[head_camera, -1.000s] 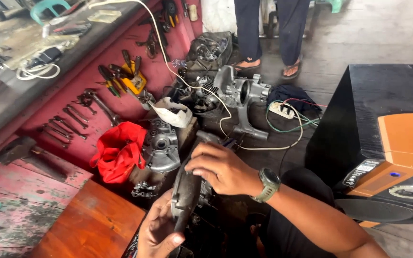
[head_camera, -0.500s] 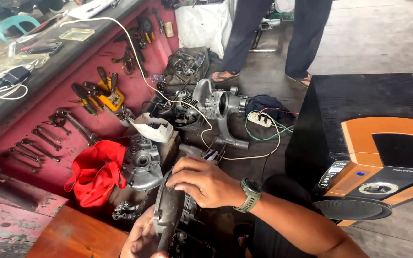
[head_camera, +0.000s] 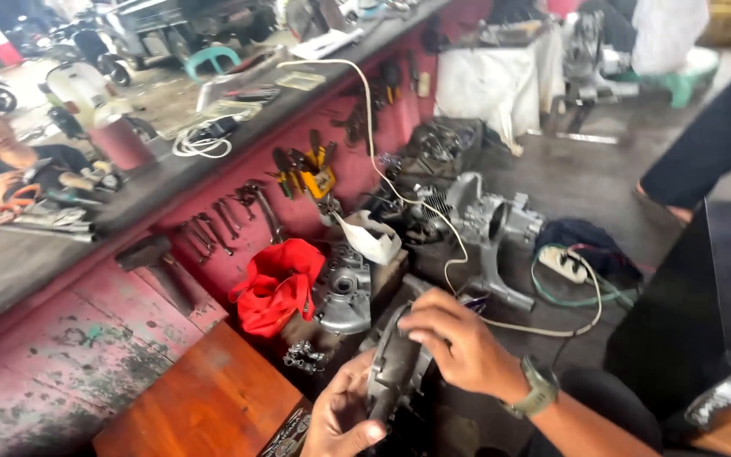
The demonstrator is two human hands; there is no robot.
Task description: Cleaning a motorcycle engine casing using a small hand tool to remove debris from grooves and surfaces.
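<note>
Below, one dark engine cover (head_camera: 395,368) is gripped by two hands. The left hand (head_camera: 344,419) is clamped underneath — the right hand (head_camera: 458,343) is curled over its top edge.

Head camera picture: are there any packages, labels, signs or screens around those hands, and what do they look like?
Wristwatch: on the right wrist, small round face, grey-green strap; its face is too small to make out.
Panel: bottom right on the black and orange box, small, pale and speckled, a label or a display; cannot tell which.
Flat packet: on the long counter top, pale, rectangular.
</note>
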